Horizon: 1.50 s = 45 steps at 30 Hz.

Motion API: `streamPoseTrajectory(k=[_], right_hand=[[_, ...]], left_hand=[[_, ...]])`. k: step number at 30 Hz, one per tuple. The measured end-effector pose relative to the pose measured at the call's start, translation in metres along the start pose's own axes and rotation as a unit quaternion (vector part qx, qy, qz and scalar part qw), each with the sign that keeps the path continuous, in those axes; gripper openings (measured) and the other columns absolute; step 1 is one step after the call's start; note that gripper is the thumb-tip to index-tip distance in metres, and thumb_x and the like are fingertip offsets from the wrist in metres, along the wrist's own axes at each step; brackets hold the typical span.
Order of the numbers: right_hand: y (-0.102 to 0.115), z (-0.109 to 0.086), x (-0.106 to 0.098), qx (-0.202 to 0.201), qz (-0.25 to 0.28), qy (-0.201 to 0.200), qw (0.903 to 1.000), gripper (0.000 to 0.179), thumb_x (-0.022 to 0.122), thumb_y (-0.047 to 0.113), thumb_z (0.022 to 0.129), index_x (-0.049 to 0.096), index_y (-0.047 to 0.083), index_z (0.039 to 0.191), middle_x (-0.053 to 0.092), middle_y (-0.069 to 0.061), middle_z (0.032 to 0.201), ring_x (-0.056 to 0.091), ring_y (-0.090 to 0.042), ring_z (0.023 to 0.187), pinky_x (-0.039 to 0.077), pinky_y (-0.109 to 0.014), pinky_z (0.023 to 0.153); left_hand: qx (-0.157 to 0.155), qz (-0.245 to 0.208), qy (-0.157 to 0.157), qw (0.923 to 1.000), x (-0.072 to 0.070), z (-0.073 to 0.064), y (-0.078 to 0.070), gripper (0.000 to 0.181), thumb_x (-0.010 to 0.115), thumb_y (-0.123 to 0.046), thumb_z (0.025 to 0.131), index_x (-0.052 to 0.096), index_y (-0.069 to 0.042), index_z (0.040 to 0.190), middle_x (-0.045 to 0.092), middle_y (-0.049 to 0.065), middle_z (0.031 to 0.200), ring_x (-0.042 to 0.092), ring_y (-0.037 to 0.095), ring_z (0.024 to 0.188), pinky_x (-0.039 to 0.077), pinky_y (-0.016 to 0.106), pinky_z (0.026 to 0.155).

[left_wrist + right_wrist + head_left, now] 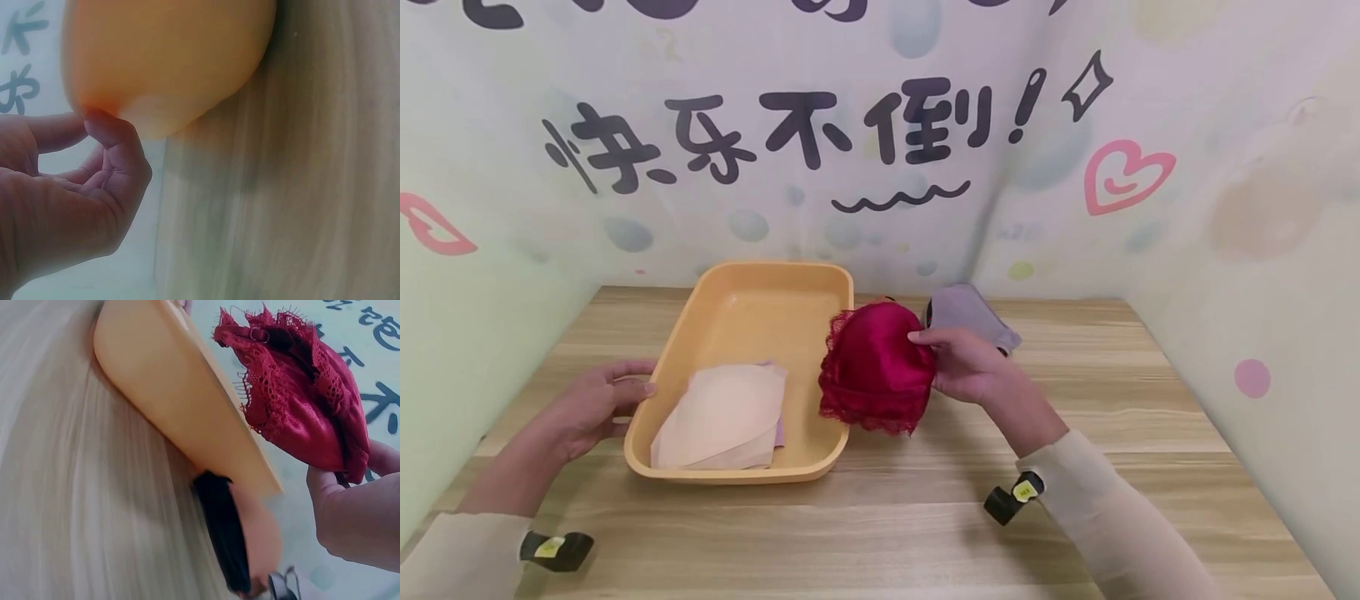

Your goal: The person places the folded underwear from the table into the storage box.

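Observation:
A folded dark red bra (pixel 880 358) with lace edging is held up by my right hand (pixel 966 367), pinched at its right edge between thumb and fingers. It hangs just over the right rim of a yellow-orange plastic tray (pixel 767 308). In the right wrist view the bra (pixel 300 406) shows its lace and a small strap ring. My left hand (pixel 593 408) pinches the tray's left rim; the left wrist view shows thumb and forefinger meeting at the tray wall (pixel 169 56). Flat beige folded cloth pieces (pixel 722 408), with a bit of purple beneath, lie in the tray's near part.
A greyish-purple folded cloth item (pixel 966 312) with dark edges lies on the wooden table (pixel 1075 392) behind my right hand. Printed white curtains (pixel 775 225) close off the back and sides. Each sleeve carries a black wrist camera (pixel 557 550).

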State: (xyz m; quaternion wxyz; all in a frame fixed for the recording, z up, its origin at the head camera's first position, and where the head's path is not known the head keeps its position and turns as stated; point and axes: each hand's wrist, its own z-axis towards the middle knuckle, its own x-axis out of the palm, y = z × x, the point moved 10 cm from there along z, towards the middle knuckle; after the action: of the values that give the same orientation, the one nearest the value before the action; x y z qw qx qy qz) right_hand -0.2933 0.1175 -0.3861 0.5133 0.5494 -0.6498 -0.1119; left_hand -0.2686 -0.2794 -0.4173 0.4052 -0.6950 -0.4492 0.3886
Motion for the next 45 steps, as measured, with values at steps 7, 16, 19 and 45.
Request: streamPoseTrajectory(k=[7, 16, 19, 45], right_hand=[[-0.016, 0.016, 0.018, 0.009, 0.012, 0.006, 0.9999, 0.015, 0.052, 0.006, 0.097, 0.051, 0.009, 0.112, 0.062, 0.002, 0.097, 0.063, -0.013, 0.088, 0.054, -0.028, 0.077], [-0.03, 0.032, 0.038, 0.016, -0.005, 0.014, 0.9998, 0.018, 0.051, 0.006, 0.096, 0.052, 0.007, 0.114, 0.06, 0.001, 0.101, 0.063, -0.013, 0.088, 0.054, -0.03, 0.076], [-0.035, 0.034, 0.047, 0.022, -0.005, 0.021, 0.9995, 0.019, 0.051, 0.007, 0.096, 0.051, 0.007, 0.115, 0.06, 0.001, 0.102, 0.063, -0.013, 0.089, 0.053, -0.03, 0.077], [-0.062, 0.055, 0.111, 0.035, 0.037, 0.038, 0.998, 0.008, 0.058, 0.005, 0.094, 0.063, 0.007, 0.1, 0.066, 0.001, 0.09, 0.063, -0.012, 0.085, 0.054, -0.027, 0.075]], left_hand=[[-0.001, 0.0, -0.002, 1.0, 0.0, 0.001, 0.003, 0.065, 0.054, -0.019, 0.1, 0.018, 0.009, 0.148, 0.068, -0.014, 0.096, 0.066, 0.009, 0.088, 0.058, 0.038, 0.076], [-0.002, -0.003, -0.002, 1.0, -0.001, 0.002, 0.003, 0.065, 0.054, -0.019, 0.1, 0.019, 0.008, 0.147, 0.068, -0.014, 0.096, 0.065, 0.009, 0.088, 0.058, 0.039, 0.076], [-0.004, -0.005, 0.0, 1.0, -0.001, 0.002, 0.003, 0.066, 0.054, -0.019, 0.1, 0.018, 0.008, 0.148, 0.067, -0.014, 0.096, 0.065, 0.009, 0.088, 0.058, 0.038, 0.076], [-0.005, 0.005, -0.003, 1.0, -0.002, 0.002, 0.002, 0.063, 0.053, -0.019, 0.1, 0.02, 0.007, 0.147, 0.064, -0.015, 0.097, 0.065, 0.008, 0.089, 0.058, 0.04, 0.077]])
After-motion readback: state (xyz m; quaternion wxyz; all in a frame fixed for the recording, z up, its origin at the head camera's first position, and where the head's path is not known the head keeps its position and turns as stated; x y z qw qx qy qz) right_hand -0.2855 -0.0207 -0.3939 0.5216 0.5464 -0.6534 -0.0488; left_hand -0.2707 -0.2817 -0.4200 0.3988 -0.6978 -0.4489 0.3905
